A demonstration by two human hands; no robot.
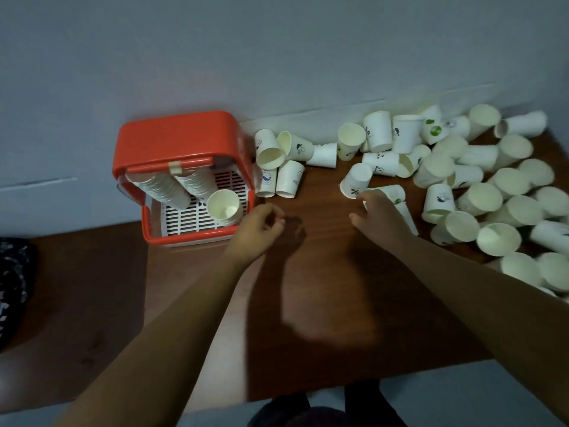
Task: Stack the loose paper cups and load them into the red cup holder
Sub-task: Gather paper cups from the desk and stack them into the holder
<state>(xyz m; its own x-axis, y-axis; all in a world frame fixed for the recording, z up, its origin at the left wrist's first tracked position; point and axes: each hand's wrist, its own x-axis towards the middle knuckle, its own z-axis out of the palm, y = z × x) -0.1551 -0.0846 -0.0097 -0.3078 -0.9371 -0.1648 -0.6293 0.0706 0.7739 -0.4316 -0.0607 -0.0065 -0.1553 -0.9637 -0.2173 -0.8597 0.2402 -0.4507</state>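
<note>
The red cup holder stands at the table's left edge with its clear front flap up. Two stacks of cups lean inside it, and a third short stack rests on its white slatted floor. Many loose white paper cups lie scattered along the wall and down the right side. My left hand hovers just right of the holder, fingers loosely curled, holding nothing. My right hand lies over a fallen cup and touches another cup. Its thumb is spread out, and its fingertips are hidden.
The brown wooden table meets a grey wall at the back. A smaller cluster of cups lies right beside the holder. Dark patterned fabric sits at the far left. My legs show below the table's front edge.
</note>
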